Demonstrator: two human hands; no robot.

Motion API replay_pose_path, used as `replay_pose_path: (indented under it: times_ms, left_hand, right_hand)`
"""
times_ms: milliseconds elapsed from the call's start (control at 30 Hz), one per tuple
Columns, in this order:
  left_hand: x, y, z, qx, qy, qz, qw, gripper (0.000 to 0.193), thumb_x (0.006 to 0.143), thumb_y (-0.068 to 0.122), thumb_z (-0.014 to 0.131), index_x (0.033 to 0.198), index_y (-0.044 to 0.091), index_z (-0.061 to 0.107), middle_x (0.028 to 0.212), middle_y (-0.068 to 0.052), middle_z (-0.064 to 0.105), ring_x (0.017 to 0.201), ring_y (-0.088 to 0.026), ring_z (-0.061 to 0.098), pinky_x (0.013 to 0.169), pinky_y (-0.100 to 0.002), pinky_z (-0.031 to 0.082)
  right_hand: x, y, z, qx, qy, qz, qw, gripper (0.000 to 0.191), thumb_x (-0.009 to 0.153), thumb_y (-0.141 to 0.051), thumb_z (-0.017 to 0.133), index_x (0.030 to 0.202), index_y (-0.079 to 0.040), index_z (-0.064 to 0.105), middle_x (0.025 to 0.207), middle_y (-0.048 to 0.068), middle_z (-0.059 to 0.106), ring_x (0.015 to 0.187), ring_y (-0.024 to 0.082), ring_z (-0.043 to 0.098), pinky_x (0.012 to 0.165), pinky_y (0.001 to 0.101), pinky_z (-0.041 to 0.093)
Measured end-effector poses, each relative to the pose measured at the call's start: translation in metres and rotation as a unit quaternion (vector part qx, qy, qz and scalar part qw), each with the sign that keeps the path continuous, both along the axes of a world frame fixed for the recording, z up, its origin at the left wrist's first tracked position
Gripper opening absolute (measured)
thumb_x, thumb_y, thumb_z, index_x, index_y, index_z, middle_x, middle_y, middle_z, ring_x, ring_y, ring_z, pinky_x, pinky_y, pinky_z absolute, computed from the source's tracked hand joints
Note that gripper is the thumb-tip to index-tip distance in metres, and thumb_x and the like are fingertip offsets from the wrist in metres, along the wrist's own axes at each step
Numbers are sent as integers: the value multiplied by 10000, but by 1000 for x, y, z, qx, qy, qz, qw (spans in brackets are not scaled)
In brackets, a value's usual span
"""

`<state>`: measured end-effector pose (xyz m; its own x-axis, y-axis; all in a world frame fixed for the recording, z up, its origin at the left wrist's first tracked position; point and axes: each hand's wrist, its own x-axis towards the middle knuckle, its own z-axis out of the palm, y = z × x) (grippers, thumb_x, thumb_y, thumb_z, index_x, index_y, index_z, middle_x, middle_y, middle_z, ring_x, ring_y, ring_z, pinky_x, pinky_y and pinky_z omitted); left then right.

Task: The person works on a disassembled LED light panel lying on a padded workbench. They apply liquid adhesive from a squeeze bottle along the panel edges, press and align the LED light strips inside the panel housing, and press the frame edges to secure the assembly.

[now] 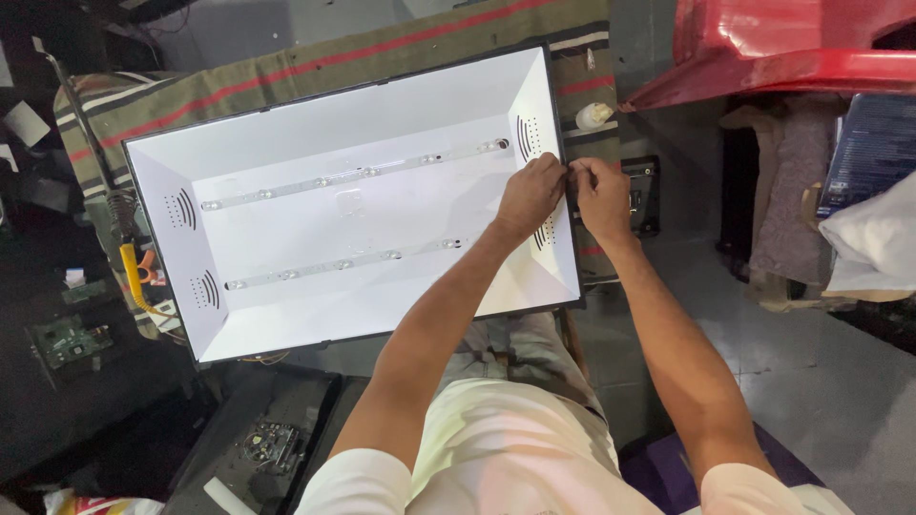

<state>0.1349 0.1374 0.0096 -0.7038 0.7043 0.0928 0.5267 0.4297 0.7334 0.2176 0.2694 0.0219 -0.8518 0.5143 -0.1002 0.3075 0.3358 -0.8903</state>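
A large white backlight tray (pixel 286 324) with a black rim lies flat on a striped cloth. Two LED strips cross its floor: an upper strip (pixel 353 175) and a lower strip (pixel 343 264). My left hand (pixel 530 195) rests on the tray's right inner wall, fingers curled at the rim. My right hand (pixel 601 195) is just outside the right rim, fingers pinched close to the left hand's fingertips. Whatever they pinch is too small to make out.
A striped cloth (pixel 286 76) covers the table. A soldering iron with a yellow cable (pixel 129 267) and green circuit boards (pixel 67 339) lie at left. A red plastic chair (pixel 792 43) stands at top right, a black panel with a board (pixel 272 443) below, a white bag (pixel 878 248) at right.
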Motion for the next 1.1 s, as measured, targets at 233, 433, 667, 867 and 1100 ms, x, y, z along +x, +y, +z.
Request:
replay_pose_path:
  times_ms: [233, 433, 667, 867, 1100]
  left_hand:
    - [-8, -1, 1, 36, -118, 34, 992, 81, 904, 111, 681, 952, 55, 648, 959, -108, 646, 852, -333, 676, 726, -432, 540]
    - [-15, 1, -3, 115, -188, 65, 973, 107, 890, 76, 696, 967, 32, 636, 907, -130, 673, 801, -302, 702, 708, -378, 558]
    - [-18, 0, -2, 117, -212, 71, 968, 115, 889, 68, 696, 970, 20, 629, 893, -140, 684, 769, -286, 692, 690, -375, 550]
    - [-20, 1, -2, 130, -244, 88, 957, 83, 938, 61, 679, 1010, 23, 665, 908, -131, 718, 764, -247, 718, 690, -353, 564]
    - [-19, -5, -3, 155, -231, 88, 957, 220, 919, 4, 629, 1131, 25, 684, 1027, -123, 694, 842, -242, 714, 736, -346, 589]
  right_hand:
    - [4, -4, -2, 10, 1, -8, 1000, 163, 978, -36, 700, 1124, 32, 727, 915, 130, 763, 748, 161, 702, 676, 286, 536]
    - [-1, -8, 3, 33, 23, 31, 999, 215, 915, 29, 727, 1128, 33, 700, 994, 150, 723, 819, 204, 734, 714, 306, 568]
    - [-10, -10, 16, 100, 18, 54, 993, 261, 864, 56, 726, 1117, 16, 678, 969, 161, 690, 829, 295, 714, 712, 379, 555]
    - [-12, -10, 16, 202, -3, 91, 975, 106, 953, -16, 701, 1053, -13, 668, 978, 189, 672, 881, 430, 658, 734, 499, 510]
    - [-14, -5, 5, 194, 20, 87, 977, 109, 952, -28, 694, 1048, -4, 649, 950, 208, 688, 836, 431, 667, 708, 498, 505]
